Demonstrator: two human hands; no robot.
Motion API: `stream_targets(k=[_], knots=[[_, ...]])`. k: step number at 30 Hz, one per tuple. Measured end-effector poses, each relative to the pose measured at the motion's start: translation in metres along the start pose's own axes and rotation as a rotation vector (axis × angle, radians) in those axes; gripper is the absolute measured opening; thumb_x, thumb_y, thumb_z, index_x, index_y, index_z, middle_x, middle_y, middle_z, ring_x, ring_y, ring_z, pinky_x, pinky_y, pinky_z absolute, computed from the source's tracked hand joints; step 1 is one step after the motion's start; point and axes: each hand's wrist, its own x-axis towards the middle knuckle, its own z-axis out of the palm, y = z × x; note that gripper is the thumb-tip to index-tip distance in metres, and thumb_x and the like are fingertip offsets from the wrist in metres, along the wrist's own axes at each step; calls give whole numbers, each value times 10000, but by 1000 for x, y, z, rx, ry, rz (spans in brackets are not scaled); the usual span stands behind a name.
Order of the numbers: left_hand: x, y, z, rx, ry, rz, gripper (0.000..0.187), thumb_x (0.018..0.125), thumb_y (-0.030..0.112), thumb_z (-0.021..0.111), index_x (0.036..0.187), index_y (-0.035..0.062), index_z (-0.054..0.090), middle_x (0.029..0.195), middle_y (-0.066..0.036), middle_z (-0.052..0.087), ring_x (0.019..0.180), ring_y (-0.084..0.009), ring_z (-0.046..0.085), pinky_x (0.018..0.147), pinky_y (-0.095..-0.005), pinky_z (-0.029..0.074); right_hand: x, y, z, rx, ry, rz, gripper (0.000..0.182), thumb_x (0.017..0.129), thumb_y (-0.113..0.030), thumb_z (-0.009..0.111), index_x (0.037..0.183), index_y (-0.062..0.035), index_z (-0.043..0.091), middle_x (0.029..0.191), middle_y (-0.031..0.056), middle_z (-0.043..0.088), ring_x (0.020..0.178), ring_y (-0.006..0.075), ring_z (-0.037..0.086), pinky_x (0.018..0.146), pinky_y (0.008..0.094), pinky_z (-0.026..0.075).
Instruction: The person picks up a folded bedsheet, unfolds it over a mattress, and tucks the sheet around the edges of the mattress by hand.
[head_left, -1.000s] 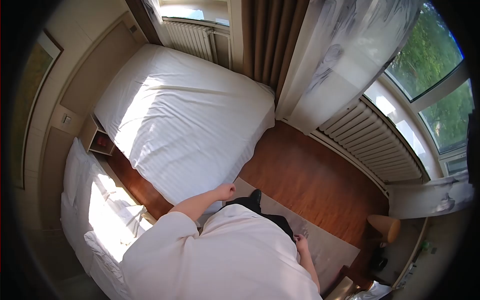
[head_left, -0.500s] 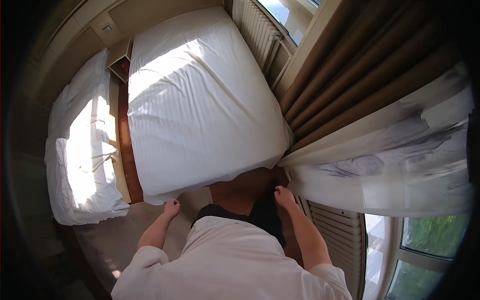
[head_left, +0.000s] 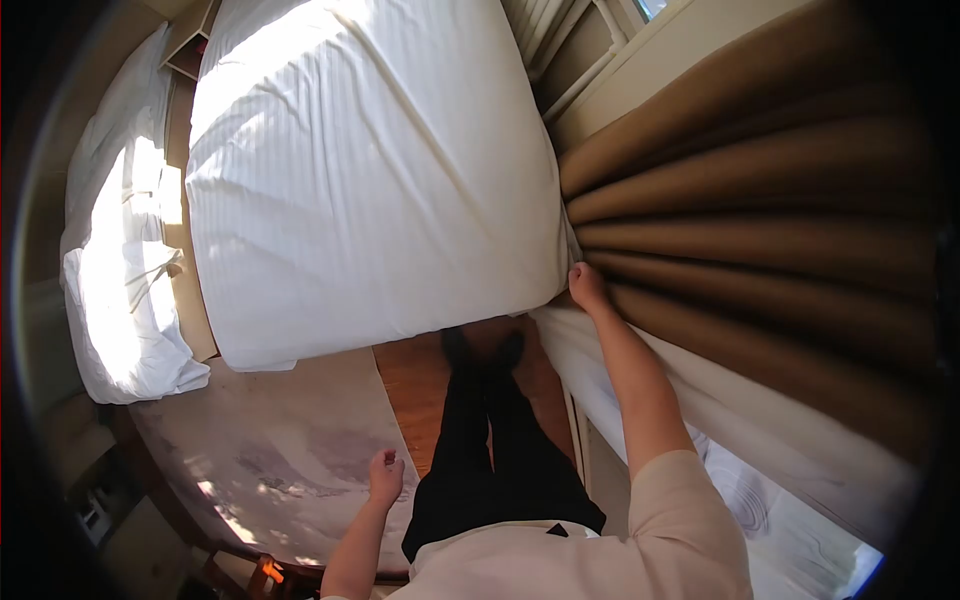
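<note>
My right hand is closed at the near right corner of the large bed, where the white sheet meets the brown curtain. What its fingers grip, cloth or otherwise, is hidden. My left hand hangs in the air over the pale patterned rug, loosely curled with thumb and fingers a little apart and nothing in it. The sheet lies creased over the mattress and drapes down its near end.
A narrower bed with rumpled white bedding stands at the left, beyond a narrow gap. A radiator and window are at upper right. A sheer patterned curtain hangs on my right. My feet stand on brown floor by the bed's end.
My right hand has moved forward to the bed corner beside the brown curtain. My left hand has drawn back from near the sheet's hanging edge. The view has tilted down and moved closer.
</note>
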Motion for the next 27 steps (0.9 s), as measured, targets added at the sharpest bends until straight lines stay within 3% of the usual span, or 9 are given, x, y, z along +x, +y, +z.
stream_targets(k=[4, 10, 13, 16, 19, 20, 23, 26, 27], knots=[[21, 0, 36, -118, -74, -44, 308, 874, 94, 673, 1151, -21, 602, 1054, -159, 658, 944, -249, 658, 838, -367, 535, 54, 43, 52, 71, -24, 174, 527, 985, -303, 496, 1407, 11, 481, 1356, 299, 548, 1255, 445, 533, 1062, 467, 431], [24, -39, 75, -109, -149, -134, 332, 877, 117, 687, 1161, -28, 594, 997, -148, 673, 905, -235, 673, 821, -358, 541, 117, 74, 120, 324, 370, 118, 560, 1001, -346, 471, 1419, 27, 470, 1397, 280, 538, 1333, 399, 490, 1102, 440, 397], [25, -54, 81, -81, -227, -193, 348, 867, 136, 703, 1160, -21, 601, 959, -137, 684, 900, -231, 680, 816, -355, 541, 107, 27, 64, 633, -90, 380, 508, 989, -321, 486, 1359, 24, 534, 1340, 251, 593, 1282, 397, 535, 1063, 454, 421], [30, -63, 82, -88, -257, -237, 355, 863, 154, 713, 1156, -17, 607, 921, -123, 692, 883, -226, 682, 815, -351, 539, 128, 64, 69, 447, -177, 323, 458, 961, -297, 535, 1280, 25, 594, 1281, 247, 630, 1230, 387, 572, 1026, 448, 441], [41, -46, 75, -23, -239, -223, 353, 869, 169, 712, 1153, -15, 611, 910, -114, 695, 873, -220, 683, 814, -346, 539, 142, 107, 74, 22, 120, 220, 425, 938, -283, 567, 1228, 21, 626, 1230, 253, 651, 1193, 369, 597, 1020, 436, 449], [43, -41, 75, -20, -245, -224, 350, 872, 170, 710, 1153, -14, 611, 911, -115, 695, 872, -219, 682, 812, -345, 540, 137, 107, 67, -102, 119, 428, 439, 935, -271, 568, 1266, 14, 612, 1294, 255, 617, 1207, 364, 590, 1021, 434, 449], [51, -29, 69, -10, -234, -216, 345, 877, 175, 709, 1150, -13, 612, 914, -115, 696, 870, -214, 680, 808, -341, 541, 145, 214, 134, -238, 282, 314, 429, 972, -347, 527, 1206, -16, 669, 1310, 233, 620, 1211, 356, 597, 1005, 445, 458], [55, -26, 74, -16, -220, -218, 350, 876, 184, 715, 1149, -9, 614, 914, -112, 697, 867, -209, 679, 807, -340, 541, 103, 110, 93, 420, 253, 432, 529, 981, -390, 538, 1360, -24, 579, 1429, 163, 558, 1337, 284, 495, 1092, 389, 383], [58, -27, 78, -27, -223, -225, 355, 874, 190, 719, 1150, -8, 615, 914, -110, 697, 867, -207, 679, 809, -339, 541, 96, 108, 85, 538, 42, 476, 557, 986, -403, 535, 1394, -24, 545, 1459, 148, 529, 1364, 270, 457, 1110, 376, 358]])
